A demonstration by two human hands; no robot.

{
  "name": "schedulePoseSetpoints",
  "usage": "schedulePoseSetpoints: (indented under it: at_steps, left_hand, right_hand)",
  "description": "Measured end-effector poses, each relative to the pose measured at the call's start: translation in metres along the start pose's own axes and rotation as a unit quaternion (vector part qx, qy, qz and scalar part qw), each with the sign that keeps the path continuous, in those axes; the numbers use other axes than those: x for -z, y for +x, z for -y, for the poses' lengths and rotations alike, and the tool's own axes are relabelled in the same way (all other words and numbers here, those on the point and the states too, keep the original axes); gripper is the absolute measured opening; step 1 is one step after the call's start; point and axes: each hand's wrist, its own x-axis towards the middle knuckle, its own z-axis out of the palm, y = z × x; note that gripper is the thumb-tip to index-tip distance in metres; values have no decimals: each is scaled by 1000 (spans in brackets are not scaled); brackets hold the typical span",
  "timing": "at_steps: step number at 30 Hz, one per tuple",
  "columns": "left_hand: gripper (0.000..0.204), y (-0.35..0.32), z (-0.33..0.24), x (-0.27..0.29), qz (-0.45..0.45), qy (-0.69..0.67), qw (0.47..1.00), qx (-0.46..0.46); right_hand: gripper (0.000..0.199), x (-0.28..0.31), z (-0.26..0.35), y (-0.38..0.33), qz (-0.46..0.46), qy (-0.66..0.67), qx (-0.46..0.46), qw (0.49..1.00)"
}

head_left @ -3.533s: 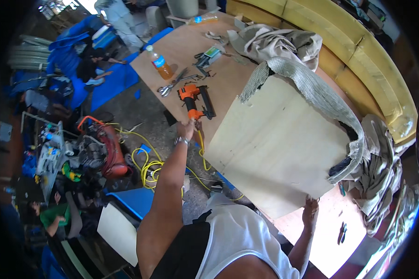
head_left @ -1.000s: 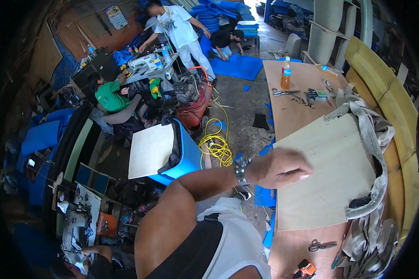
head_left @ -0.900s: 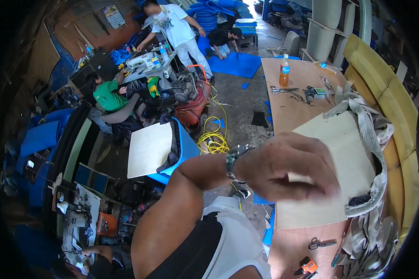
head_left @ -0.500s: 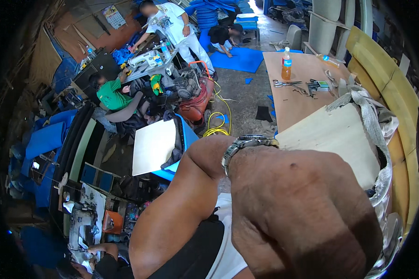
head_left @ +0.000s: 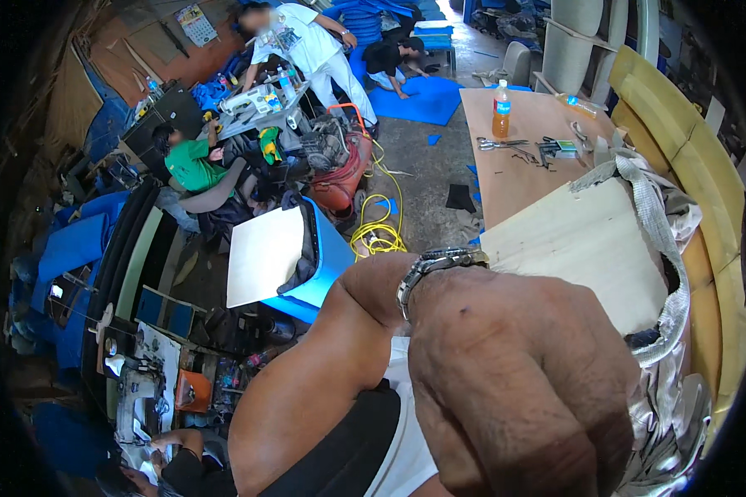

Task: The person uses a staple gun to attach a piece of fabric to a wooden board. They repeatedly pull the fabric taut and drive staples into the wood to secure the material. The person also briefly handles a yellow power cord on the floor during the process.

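Observation:
My left hand (head_left: 522,373) fills the lower middle, very close and seen from the back. A metal-banded watch (head_left: 427,277) circles its wrist, and the arm rises from the lower left with a bent elbow. The fingers bend down together toward the lower edge; their tips, and anything between them, are hidden. Behind the hand lies a cream panel (head_left: 572,236) with a frayed grey fabric strip (head_left: 659,240) along its right side. I cannot tell that the hand touches the panel. My right hand is out of view.
A brown worktable (head_left: 506,199) bears a bottle of amber liquid (head_left: 501,116), scissors (head_left: 497,144) and small tools. Long yellow foam (head_left: 704,166) borders the right. A blue box (head_left: 327,257) with a white sheet (head_left: 265,253) stands left. Yellow hose (head_left: 380,236) coils on the floor. Several people work beyond.
My left hand has shifted slightly left and turned a little, staying close. The surroundings have slid slightly left in view. The person by the sewing machine raises an arm.

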Motion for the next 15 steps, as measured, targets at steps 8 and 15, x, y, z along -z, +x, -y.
schedulePoseSetpoints:
  at_steps: [8, 15]
  left_hand:
    - [72, 1, -2, -1, -5, 22, 1000, 21]
    - [83, 3, -7, 1, 12, 96, 992, 83]
  right_hand:
    - [58, -4, -12, 17, -7, -1, -9, 1000]
    - [58, 2, -40, -2, -4, -2, -31, 999]
